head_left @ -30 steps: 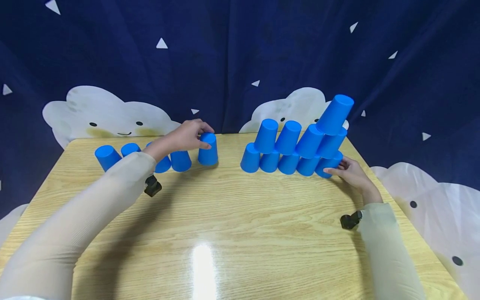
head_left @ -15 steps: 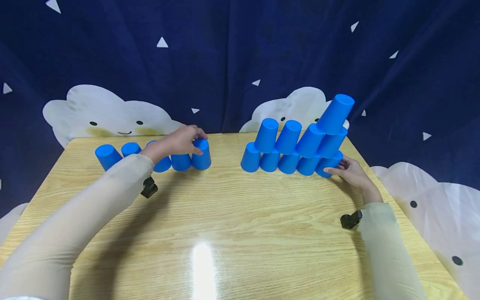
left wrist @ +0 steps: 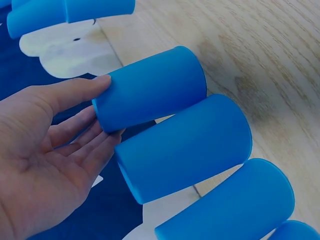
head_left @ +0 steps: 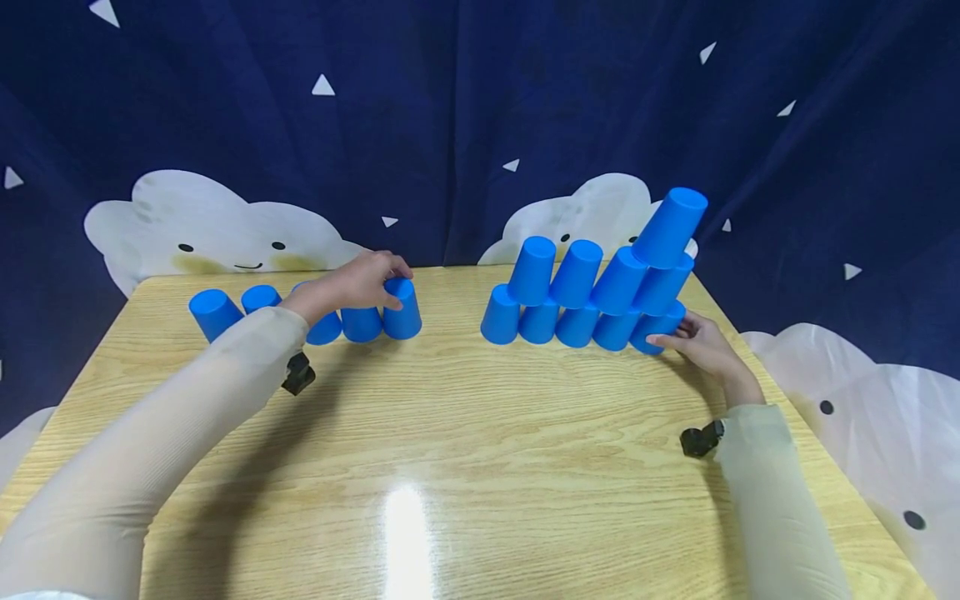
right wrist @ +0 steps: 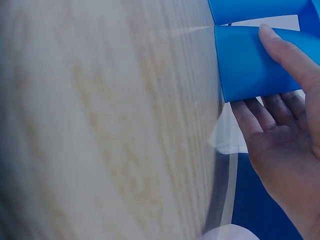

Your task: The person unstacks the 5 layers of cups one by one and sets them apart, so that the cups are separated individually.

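In the head view, my left hand holds the rightmost blue cup of the left row, thumb on the near side and fingers behind. That cup stands upside down beside its neighbour; the left wrist view shows the thumb at its narrow end. On the right, my right hand grips the bottom end cup of a cup stack, its thumb lying along the cup's side in the right wrist view. Two tiers of upside-down cups rise there, with a single top cup at the right.
Further left in the row stand more cups, among them the end cup, partly behind my left sleeve. The wooden table ends at a dark blue curtain printed with clouds.
My left hand has moved the held cup a little left, up against the row, then stayed there. The right hand and the stack look the same.
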`<state>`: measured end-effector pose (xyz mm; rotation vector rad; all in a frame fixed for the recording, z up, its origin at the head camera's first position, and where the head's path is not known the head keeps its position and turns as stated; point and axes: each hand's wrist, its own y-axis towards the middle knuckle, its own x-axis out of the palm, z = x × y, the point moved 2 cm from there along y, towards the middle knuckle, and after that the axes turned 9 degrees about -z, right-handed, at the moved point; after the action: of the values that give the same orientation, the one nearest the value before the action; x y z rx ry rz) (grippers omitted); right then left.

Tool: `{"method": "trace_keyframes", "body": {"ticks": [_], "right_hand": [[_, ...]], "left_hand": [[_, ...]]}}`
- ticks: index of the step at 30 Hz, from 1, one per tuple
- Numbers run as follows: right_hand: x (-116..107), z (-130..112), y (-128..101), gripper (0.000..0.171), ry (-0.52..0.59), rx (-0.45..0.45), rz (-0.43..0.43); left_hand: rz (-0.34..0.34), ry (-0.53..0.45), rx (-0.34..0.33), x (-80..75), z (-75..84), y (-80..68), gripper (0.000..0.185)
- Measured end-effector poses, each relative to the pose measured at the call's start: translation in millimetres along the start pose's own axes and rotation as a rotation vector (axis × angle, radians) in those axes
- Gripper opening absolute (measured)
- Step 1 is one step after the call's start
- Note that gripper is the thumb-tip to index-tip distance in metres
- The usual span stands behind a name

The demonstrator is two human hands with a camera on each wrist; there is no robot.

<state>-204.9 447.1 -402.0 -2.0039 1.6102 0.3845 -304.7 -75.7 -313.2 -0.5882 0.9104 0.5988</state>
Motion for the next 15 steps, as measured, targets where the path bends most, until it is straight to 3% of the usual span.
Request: {"method": "trace_keyframes", "body": {"ticks": [4, 11, 15], "right_hand": [[0.0, -0.8, 0.1, 0.077, 0.008, 0.004, -0.004], [7.8, -29.7, -13.8, 0.077, 0.036, 0.011, -0.021], [3.4, -12.1, -5.6, 0.076, 0.026, 0.014, -0.015]], "left_hand": [[0.005, -0.022, 0.000, -1.9, 1.2, 0.0, 0.053], [0.049, -0.045, 0.028, -10.8, 11.5, 1.2, 0.052], [0.086, -0.040, 0.045, -15.8, 20.3, 6.2, 0.050]]}}
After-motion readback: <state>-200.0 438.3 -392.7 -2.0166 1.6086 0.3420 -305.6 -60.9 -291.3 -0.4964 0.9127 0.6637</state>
